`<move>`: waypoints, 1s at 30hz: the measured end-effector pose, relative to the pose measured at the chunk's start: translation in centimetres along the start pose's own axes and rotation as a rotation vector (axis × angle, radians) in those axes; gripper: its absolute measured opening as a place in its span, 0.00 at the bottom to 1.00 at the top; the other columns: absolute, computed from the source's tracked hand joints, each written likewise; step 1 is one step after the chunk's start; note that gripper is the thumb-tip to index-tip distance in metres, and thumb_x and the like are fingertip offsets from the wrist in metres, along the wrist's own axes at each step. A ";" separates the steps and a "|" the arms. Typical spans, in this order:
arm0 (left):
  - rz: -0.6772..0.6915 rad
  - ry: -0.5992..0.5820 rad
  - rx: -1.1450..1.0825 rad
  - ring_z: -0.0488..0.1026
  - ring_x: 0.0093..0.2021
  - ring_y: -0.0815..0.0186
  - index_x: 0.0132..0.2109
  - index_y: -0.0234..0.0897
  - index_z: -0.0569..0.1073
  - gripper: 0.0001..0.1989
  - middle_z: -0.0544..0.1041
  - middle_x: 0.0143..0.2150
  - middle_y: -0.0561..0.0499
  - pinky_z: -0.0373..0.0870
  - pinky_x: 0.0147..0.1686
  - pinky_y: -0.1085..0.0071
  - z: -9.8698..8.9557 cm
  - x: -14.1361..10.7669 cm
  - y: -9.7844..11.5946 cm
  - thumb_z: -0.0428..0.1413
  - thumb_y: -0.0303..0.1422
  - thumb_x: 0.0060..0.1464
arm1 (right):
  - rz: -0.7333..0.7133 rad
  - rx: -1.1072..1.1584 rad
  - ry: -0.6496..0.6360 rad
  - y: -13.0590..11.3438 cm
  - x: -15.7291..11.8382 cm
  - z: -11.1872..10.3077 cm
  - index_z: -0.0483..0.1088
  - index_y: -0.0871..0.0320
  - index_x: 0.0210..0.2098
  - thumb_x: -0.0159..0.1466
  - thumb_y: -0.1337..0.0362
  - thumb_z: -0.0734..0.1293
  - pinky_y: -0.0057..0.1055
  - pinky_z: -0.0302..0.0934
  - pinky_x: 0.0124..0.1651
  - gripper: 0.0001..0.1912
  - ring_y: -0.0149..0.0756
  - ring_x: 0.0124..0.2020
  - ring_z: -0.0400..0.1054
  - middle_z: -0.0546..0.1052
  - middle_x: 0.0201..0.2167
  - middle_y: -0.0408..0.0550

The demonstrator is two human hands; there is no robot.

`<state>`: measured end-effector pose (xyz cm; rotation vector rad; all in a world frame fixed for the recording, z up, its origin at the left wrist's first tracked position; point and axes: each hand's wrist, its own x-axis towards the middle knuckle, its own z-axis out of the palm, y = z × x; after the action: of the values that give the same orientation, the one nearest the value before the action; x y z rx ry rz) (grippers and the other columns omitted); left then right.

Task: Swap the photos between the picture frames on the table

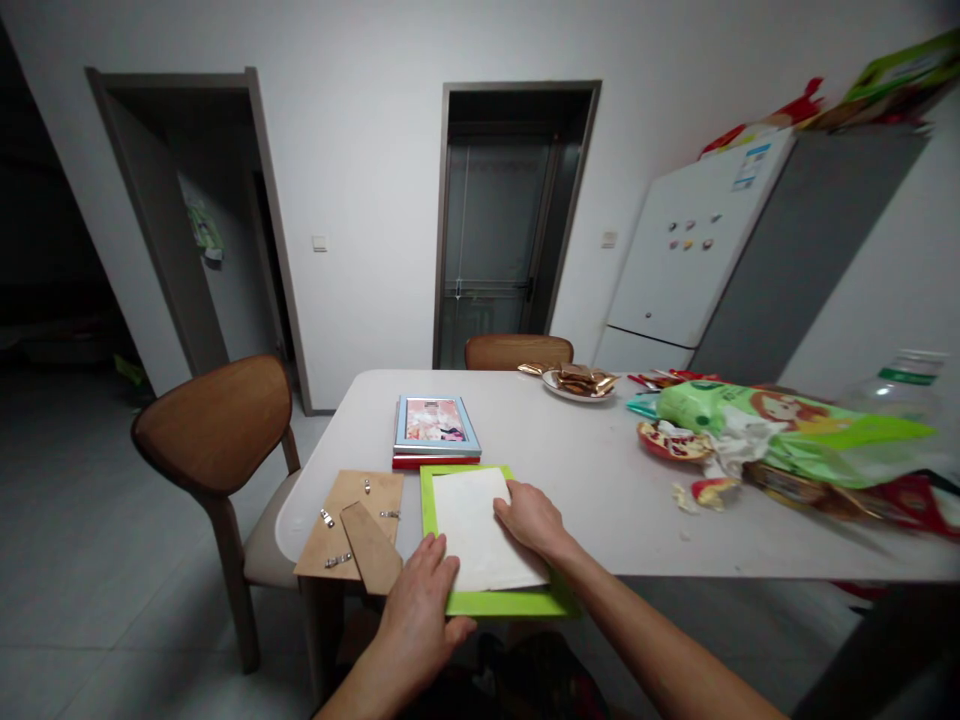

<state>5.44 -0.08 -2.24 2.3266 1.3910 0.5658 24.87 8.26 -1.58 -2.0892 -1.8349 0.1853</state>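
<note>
The left hand (424, 597) is palm down, back showing, its fingers (431, 550) close together and pointing forward, its thumb (459, 629) stretched well apart toward the right. The left forearm (364, 690) rises from the lower edge. The right hand (534, 518) is farther forward, palm down, thumb pointing left, fingertips partly hidden. Its bare forearm (652, 625) slants in from the lower right.

Green frame (510, 604) on a table (585, 490)
Left hand (422, 590) at its edge, right hand (534, 515) on white paper (476, 530), brown board (347, 490) lying alongside.
</note>
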 end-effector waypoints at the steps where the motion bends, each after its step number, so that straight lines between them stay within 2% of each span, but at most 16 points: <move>1: 0.003 -0.007 0.015 0.50 0.59 0.54 0.49 0.32 0.66 0.26 0.57 0.58 0.38 0.49 0.56 0.58 -0.1 0.0 0.0 0.58 0.31 0.38 | 0.001 -0.035 -0.004 -0.1 -0.2 0.1 0.68 0.62 0.39 0.56 0.61 0.56 0.31 0.56 0.35 0.17 0.40 0.36 0.67 0.73 0.36 0.57; 8: 0.046 -0.084 0.048 0.49 0.60 0.54 0.50 0.36 0.64 0.24 0.59 0.58 0.43 0.46 0.56 0.52 -0.3 0.1 0.4 0.54 0.31 0.42 | -0.016 -0.143 -0.004 -0.2 -1.0 0.2 0.67 0.63 0.39 0.56 0.59 0.57 0.32 0.56 0.35 0.17 0.40 0.36 0.66 0.68 0.38 0.57; 12: 0.074 -0.078 0.031 0.49 0.60 0.56 0.52 0.37 0.62 0.25 0.58 0.58 0.44 0.45 0.56 0.52 -0.4 -0.4 0.5 0.53 0.31 0.43 | -0.026 -0.135 0.016 0.1 -1.1 0.2 0.66 0.62 0.42 0.56 0.60 0.58 0.32 0.56 0.36 0.17 0.40 0.37 0.65 0.67 0.39 0.56; 16: 0.066 -0.029 0.048 0.47 0.60 0.59 0.55 0.38 0.58 0.31 0.52 0.61 0.44 0.44 0.57 0.56 -2.2 -1.3 -1.8 0.54 0.30 0.41 | -0.077 -0.066 0.051 -0.6 -1.3 -0.1 0.65 0.62 0.45 0.57 0.61 0.57 0.32 0.55 0.38 0.19 0.39 0.38 0.64 0.67 0.39 0.56; 20: -0.138 0.061 0.193 0.48 0.60 0.56 0.54 0.33 0.59 0.34 0.54 0.60 0.39 0.47 0.56 0.57 -4.4 -2.1 -6.9 0.56 0.27 0.36 | -0.334 0.088 0.020 -4.2 -2.7 0.1 0.67 0.60 0.45 0.57 0.61 0.57 0.30 0.52 0.43 0.18 0.37 0.41 0.62 0.69 0.39 0.53; 22: -0.242 0.121 0.278 0.50 0.59 0.54 0.53 0.31 0.60 0.33 0.56 0.59 0.37 0.49 0.56 0.57 -4.8 -2.4 -9.5 0.56 0.26 0.35 | -0.456 0.126 -0.028 -6.9 -3.9 0.7 0.68 0.59 0.43 0.57 0.60 0.58 0.31 0.52 0.43 0.17 0.37 0.39 0.61 0.70 0.37 0.52; 24: -0.272 0.183 0.329 0.52 0.58 0.55 0.53 0.30 0.60 0.31 0.58 0.58 0.38 0.51 0.55 0.59 -4.8 -2.7 -11.5 0.54 0.26 0.38 | -0.558 0.131 -0.067 -9.6 -5.1 1.6 0.68 0.56 0.42 0.57 0.56 0.58 0.33 0.51 0.42 0.18 0.39 0.39 0.61 0.70 0.36 0.51; 27: -0.237 0.241 0.348 0.57 0.56 0.57 0.51 0.28 0.63 0.25 0.61 0.56 0.39 0.53 0.55 0.62 -4.5 -3.0 -13.1 0.50 0.25 0.41 | -0.616 0.104 -0.088 -12.8 -6.5 3.3 0.67 0.57 0.42 0.50 0.47 0.61 0.38 0.51 0.41 0.26 0.43 0.39 0.59 0.69 0.36 0.52; 30: -0.211 0.295 0.321 0.60 0.54 0.56 0.48 0.29 0.65 0.22 0.65 0.53 0.40 0.56 0.53 0.61 -4.7 -3.1 -13.3 0.48 0.25 0.42 | -0.591 0.125 -0.066 -14.2 -7.0 4.3 0.65 0.56 0.43 0.45 0.50 0.66 0.39 0.51 0.41 0.28 0.44 0.40 0.57 0.66 0.37 0.52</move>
<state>-8.18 3.56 -5.45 2.3603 1.9648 0.6860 9.14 3.54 -1.59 -1.3955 -2.3193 0.2082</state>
